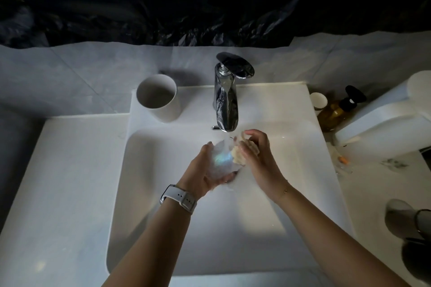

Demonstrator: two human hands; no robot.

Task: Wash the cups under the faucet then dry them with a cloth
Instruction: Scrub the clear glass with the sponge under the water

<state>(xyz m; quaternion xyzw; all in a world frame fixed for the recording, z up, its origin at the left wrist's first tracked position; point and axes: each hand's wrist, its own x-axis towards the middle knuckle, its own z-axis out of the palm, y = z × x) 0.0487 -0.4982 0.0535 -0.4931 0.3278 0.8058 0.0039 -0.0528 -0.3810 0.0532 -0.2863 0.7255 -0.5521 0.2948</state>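
Note:
Over the white sink [163, 228], my left hand [205, 172] grips a clear glass cup [221, 161] under the chrome faucet [227, 98]. Water runs from the spout onto the cup. My right hand [258, 154] holds a beige sponge or cloth [240, 154] pressed against the cup's right side. A white mug [158, 98] stands upright on the sink ledge, left of the faucet.
A small paper cup [318, 100] and an amber pump bottle [335, 109] stand right of the sink. A white object, perhaps a toilet [384, 123], lies further right. Two grey slippers [405, 228] show at the lower right. Black plastic sheeting [186, 0] covers the back wall.

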